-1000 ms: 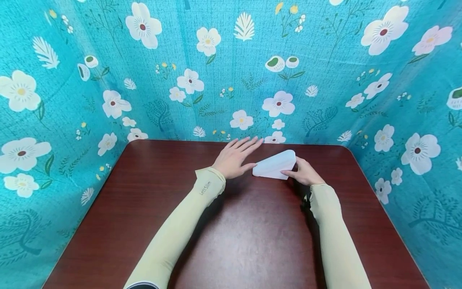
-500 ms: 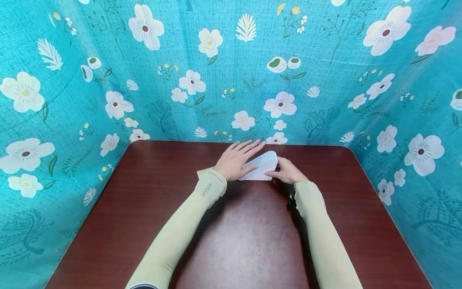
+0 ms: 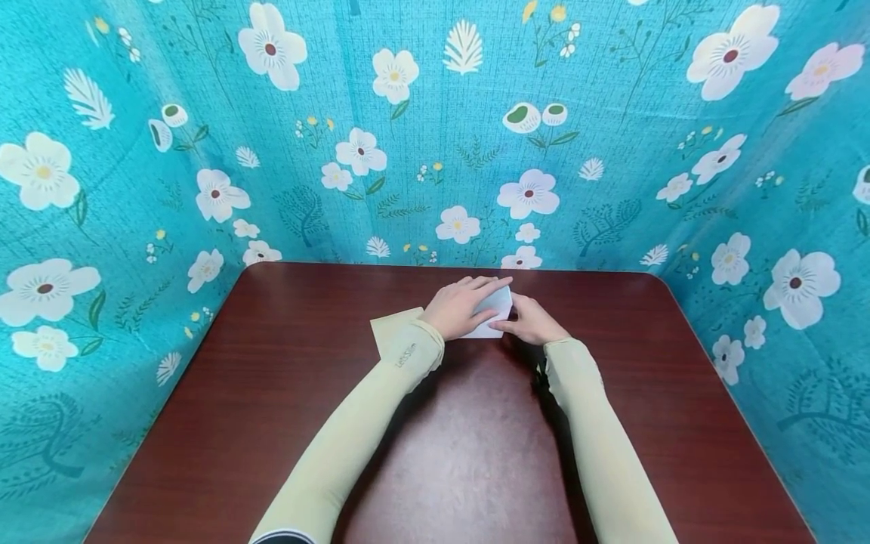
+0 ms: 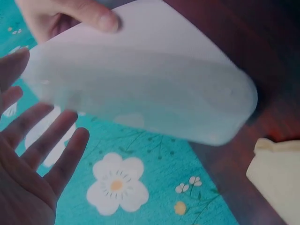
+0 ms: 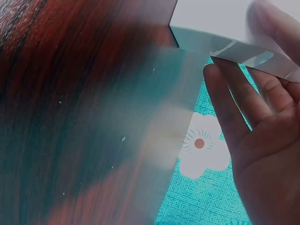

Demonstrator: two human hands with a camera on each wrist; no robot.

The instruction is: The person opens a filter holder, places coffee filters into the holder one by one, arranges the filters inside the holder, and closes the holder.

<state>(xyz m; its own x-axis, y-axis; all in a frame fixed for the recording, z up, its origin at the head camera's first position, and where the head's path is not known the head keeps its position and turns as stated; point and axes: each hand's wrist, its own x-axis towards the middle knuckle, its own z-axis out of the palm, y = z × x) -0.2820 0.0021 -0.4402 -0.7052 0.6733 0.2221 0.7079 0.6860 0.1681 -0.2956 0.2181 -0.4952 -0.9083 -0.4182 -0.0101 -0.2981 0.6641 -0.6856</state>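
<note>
A smooth white box-like thing (image 3: 498, 304) with a rounded end and glossy side is held tilted above the far part of the table. My right hand (image 3: 533, 320) pinches one end, thumb on the pale face, fingers along the other side. My left hand (image 3: 461, 308) is at its left part and hides much of it in the head view. In the left wrist view, the left fingers (image 4: 63, 159) are straight and spread beside the white box-like thing (image 4: 140, 84). The left thumb (image 4: 14, 68) overlaps its edge there; contact I cannot tell.
The dark red-brown table (image 3: 306, 393) has its back edge just behind my hands. A blue flowered curtain (image 3: 408, 151) surrounds the table at the back and both sides. A loose cream cuff flap (image 3: 393, 329) sticks out at my left wrist.
My right hand has moved left with the white box-like thing, bringing it under and behind the left hand. The left hand has shifted slightly right, and its cuff flap shows more.
</note>
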